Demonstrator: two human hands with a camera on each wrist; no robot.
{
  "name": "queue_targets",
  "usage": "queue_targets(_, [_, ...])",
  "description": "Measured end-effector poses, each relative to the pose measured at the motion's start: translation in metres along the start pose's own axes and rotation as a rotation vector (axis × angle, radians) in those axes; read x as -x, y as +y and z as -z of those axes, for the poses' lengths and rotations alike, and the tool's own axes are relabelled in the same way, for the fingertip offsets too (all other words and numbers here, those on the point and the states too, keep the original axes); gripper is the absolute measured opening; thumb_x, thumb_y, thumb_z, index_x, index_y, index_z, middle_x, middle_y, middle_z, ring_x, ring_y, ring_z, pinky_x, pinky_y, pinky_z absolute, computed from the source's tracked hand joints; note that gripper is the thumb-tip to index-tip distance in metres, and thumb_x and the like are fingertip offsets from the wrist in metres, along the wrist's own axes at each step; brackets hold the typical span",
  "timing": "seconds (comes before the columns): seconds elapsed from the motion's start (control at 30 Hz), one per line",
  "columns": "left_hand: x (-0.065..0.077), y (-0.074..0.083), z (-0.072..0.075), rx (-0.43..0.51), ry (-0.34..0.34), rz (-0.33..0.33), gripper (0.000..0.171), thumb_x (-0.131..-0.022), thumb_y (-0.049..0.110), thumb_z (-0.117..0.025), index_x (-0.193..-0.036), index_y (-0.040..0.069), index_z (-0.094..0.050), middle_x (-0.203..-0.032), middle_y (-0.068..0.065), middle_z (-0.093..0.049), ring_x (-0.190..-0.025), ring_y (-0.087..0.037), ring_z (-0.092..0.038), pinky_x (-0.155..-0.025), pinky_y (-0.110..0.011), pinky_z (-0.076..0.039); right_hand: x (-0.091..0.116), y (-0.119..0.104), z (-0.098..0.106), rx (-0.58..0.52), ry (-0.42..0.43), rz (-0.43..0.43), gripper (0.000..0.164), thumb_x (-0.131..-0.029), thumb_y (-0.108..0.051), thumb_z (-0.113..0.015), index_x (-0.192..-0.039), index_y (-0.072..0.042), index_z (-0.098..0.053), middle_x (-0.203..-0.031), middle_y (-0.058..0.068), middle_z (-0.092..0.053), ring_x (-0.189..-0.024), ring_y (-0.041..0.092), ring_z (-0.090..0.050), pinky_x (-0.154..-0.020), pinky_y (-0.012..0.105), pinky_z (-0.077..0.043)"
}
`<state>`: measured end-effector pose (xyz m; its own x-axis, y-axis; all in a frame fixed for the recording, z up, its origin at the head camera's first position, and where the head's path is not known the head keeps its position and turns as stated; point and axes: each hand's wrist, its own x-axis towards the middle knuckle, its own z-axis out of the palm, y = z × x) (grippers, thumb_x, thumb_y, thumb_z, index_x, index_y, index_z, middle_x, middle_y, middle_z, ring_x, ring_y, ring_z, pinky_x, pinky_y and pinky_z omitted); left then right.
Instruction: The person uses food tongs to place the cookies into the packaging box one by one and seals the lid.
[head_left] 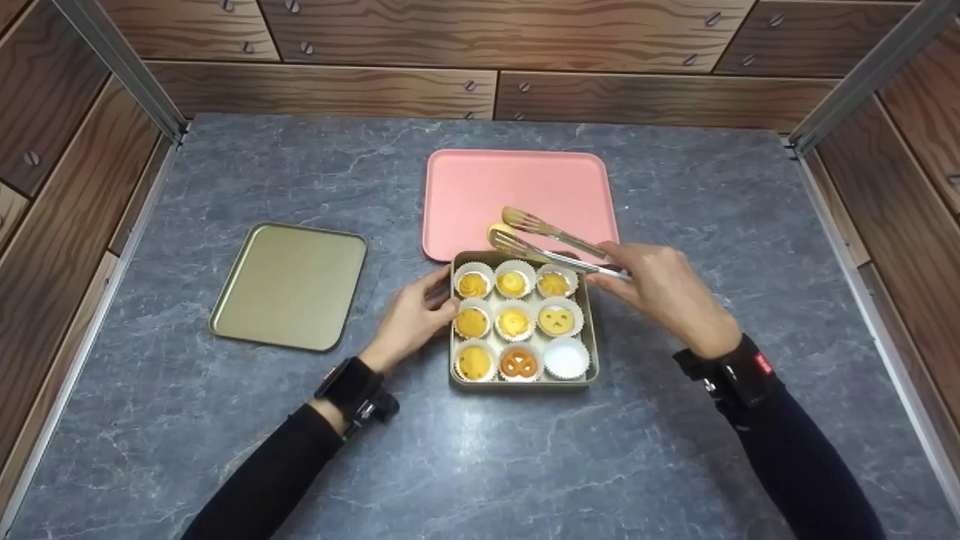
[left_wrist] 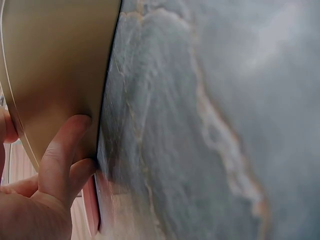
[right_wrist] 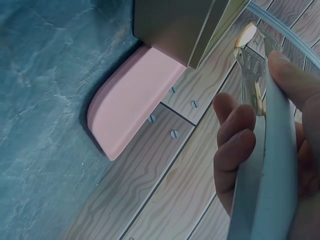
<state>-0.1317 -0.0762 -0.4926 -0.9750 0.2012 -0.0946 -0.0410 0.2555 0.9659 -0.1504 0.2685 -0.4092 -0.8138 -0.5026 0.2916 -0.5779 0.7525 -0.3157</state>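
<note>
A gold square tin (head_left: 592, 330) holds paper cups (head_left: 567, 358) in a grid, most with cookies such as a pretzel-shaped cookie (head_left: 520, 364); the near right cup shows only white. My left hand (head_left: 411, 319) grips the tin's left side, with fingers (left_wrist: 57, 160) against its outer wall and a fingertip at the rim. In my right hand (head_left: 667, 289) I hold metal tongs (head_left: 570, 238) above the tin's far edge. A yellowish cookie (right_wrist: 246, 35) appears between the tong tips, partly hidden by them.
Behind the tin lies a pink tray (head_left: 517, 180), its near edge beside the tin's far wall. A gold lid (head_left: 292, 289) rests on the marbled tabletop (head_left: 225, 420) at left. Wood-patterned panels (head_left: 510, 34) enclose the back and sides.
</note>
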Motion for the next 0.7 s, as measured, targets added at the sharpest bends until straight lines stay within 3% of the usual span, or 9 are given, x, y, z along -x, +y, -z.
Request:
queue_targets(0.17, [-0.001,0.001,0.000,-0.003,-0.005,0.026,0.067,-0.093,0.004,-0.069,-0.155,0.003,-0.043,-0.153,-0.023,-0.047,-0.130,-0.035,-0.059,-0.096,-0.028,-0.055,0.015,0.001,0.005,0.012,0.003,0.002,0.036,-0.092,-0.031,-0.079,-0.118,-0.007,-0.074,-0.078,0.001,-0.068,-0.060,0.011,-0.054,-0.052,0.030,-0.047])
queue_targets(0.4, [0.000,0.002,0.000,-0.008,-0.016,0.027,0.068,-0.093,0.004,-0.068,-0.156,0.002,-0.041,-0.156,-0.021,-0.044,-0.132,-0.034,-0.057,-0.096,-0.027,-0.054,0.037,0.002,0.014,-0.003,-0.007,-0.020,0.044,-0.092,-0.029,-0.080,-0.130,-0.009,-0.072,-0.096,0.007,-0.076,-0.070,0.013,-0.065,-0.059,0.034,-0.056])
queue_targets(0.7, [0.001,0.001,0.001,-0.026,-0.006,0.008,0.067,-0.093,0.005,-0.067,-0.155,0.001,-0.042,-0.152,-0.023,-0.048,-0.130,-0.034,-0.059,-0.096,-0.028,-0.055,0.058,0.005,0.028,0.024,-0.056,-0.041,0.045,-0.090,-0.030,-0.081,-0.129,-0.011,-0.073,-0.089,0.002,-0.075,-0.064,0.008,-0.060,-0.055,0.029,-0.053])
